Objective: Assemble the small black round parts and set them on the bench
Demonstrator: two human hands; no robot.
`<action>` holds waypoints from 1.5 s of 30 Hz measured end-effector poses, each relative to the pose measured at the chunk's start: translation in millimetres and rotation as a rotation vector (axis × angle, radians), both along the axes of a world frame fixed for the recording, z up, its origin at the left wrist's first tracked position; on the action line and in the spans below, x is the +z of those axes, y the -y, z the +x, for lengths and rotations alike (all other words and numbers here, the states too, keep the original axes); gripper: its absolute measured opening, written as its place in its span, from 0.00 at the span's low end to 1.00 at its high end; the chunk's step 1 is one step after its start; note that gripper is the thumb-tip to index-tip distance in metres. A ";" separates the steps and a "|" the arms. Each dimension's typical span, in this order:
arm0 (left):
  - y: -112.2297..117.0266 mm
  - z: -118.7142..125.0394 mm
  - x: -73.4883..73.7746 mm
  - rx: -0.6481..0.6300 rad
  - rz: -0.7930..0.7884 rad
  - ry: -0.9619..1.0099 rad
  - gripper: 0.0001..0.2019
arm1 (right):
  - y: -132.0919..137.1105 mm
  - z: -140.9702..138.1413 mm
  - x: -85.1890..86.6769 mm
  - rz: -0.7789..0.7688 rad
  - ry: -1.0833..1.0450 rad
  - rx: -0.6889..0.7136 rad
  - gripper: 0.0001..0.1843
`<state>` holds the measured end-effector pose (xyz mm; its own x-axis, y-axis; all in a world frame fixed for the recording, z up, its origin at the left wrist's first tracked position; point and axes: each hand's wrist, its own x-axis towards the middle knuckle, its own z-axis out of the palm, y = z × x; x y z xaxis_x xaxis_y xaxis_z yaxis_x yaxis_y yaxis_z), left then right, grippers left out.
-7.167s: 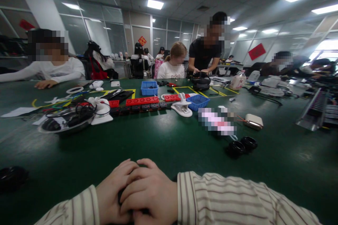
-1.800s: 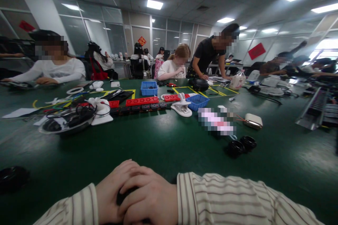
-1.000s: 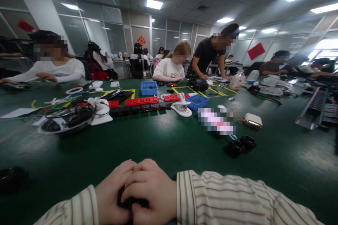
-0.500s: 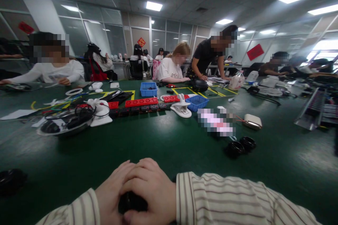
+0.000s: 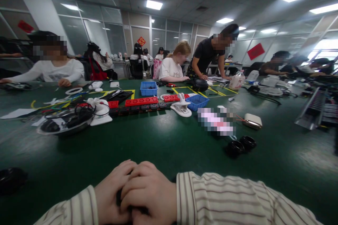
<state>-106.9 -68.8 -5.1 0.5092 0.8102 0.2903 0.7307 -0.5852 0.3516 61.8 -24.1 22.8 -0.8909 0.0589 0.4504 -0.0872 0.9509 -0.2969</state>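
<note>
Both my hands rest together on the green table at the bottom edge of the view, in striped sleeves. My right hand lies over my left hand, and the fingers of both are curled closed. A small black object shows only as a dark sliver in the gap between them; most of it is hidden. Nothing else lies within reach of the fingers.
Two black rings lie to the right front, a black item at the left edge. Further off sit a metal bowl of cables, red power strips, a white clip, blue bins and a white box. Several people work along the far side.
My right fingers have closed further over the black object, which showed more half a second ago. The hands stay in the same spot. The person in black across the table has bent down.
</note>
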 end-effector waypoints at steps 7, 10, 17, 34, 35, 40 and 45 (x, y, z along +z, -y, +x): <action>2.8 1.1 -2.4 0.006 0.016 -0.005 0.35 | -1.7 -0.5 -1.6 0.039 -0.052 0.101 0.06; 6.6 4.7 -2.9 0.058 0.037 -0.043 0.37 | -1.0 -1.6 -5.2 -0.003 -0.079 0.003 0.08; 6.7 1.6 -2.2 0.069 0.020 -0.010 0.32 | 0.6 -1.3 -8.5 -0.092 -0.130 -0.118 0.17; 4.5 -2.8 -9.0 0.030 0.011 0.006 0.35 | -2.2 0.2 -2.0 0.005 -0.091 0.112 0.06; 4.8 -2.6 -7.9 0.030 0.005 0.012 0.36 | -1.4 -0.2 -2.9 -0.015 -0.116 0.071 0.09; 3.9 1.0 4.3 0.029 -0.056 0.093 0.32 | 1.7 -2.1 -9.7 -0.123 -0.246 -0.233 0.25; 2.2 1.4 11.2 0.029 -0.130 0.094 0.16 | 2.2 -0.8 -7.9 -0.085 -0.171 -0.275 0.18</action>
<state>-105.5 -70.9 6.1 0.4601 0.8583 0.2273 0.7071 -0.5091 0.4908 61.0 -26.3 14.9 -0.7487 0.3303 0.5748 0.1137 0.9182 -0.3794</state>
